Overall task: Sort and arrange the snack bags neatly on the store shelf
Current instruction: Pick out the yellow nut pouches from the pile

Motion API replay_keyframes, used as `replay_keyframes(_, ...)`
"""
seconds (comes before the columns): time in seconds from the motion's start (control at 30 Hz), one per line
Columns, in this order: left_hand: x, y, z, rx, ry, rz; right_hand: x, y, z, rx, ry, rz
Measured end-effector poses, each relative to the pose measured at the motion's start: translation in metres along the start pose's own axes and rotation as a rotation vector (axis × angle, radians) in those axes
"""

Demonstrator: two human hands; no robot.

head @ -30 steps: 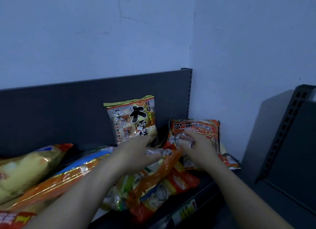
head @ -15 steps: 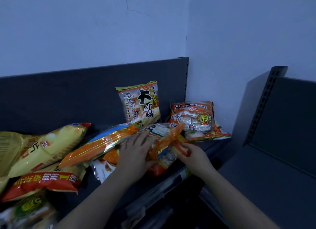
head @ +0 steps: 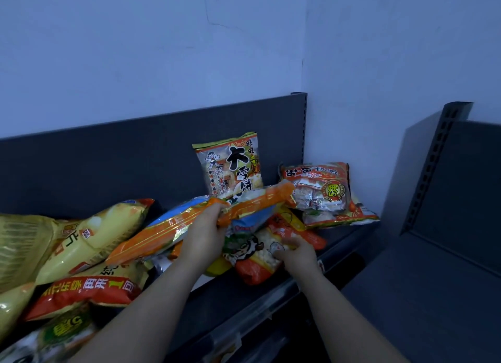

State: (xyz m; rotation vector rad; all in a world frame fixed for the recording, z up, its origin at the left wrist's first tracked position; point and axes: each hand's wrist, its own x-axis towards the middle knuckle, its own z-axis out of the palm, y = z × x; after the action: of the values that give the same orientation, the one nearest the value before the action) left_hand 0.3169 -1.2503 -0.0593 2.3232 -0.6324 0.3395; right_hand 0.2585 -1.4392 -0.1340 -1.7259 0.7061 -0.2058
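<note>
Left hand grips glossy crinkled orange bag; right hand holds lumpy bag.

"旺旺 大雪饼" on upright bag

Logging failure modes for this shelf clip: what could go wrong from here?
The left hand grips the long orange bag, whose far end sits right in front of the upright bag; swinging it may topple that bag. The cartoon bag held by the right hand lies near the front edge of the shelf and might slide off.
</note>
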Motion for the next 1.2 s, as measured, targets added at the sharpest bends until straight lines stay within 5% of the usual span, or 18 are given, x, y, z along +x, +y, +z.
replay_keyframes(0.23, 0.009, -0.009, -0.009, 0.006, 0.063, 0.001, -0.013, -0.026, -0.044, -0.1, -0.079, -0.003)
replay_keyframes(0.43, 0.003, -0.01, -0.003, 0.024, 0.042, 0.008, -0.032, -0.038, -0.11, -0.2, 0.15, -0.089)
replay_keyframes(0.67, -0.033, -0.016, 0.027, 0.119, -0.353, 0.137, -0.044, -0.069, -0.138, -0.061, 0.345, -0.263)
replay_keyframes(0.87, -0.042, -0.014, -0.002, 0.0, -0.554, -0.03, -0.039, -0.095, -0.104, -0.001, 0.158, -0.339)
replay_keyframes(1.07, -0.056, -0.048, -0.043, 0.14, -0.086, -0.327, -0.033, -0.091, -0.037, -0.031, -0.019, -0.361)
replay_keyframes(1.2, -0.078, -0.073, -0.036, 0.231, -0.172, -0.525, -0.029, -0.074, -0.005, -0.132, -0.1, -0.3)
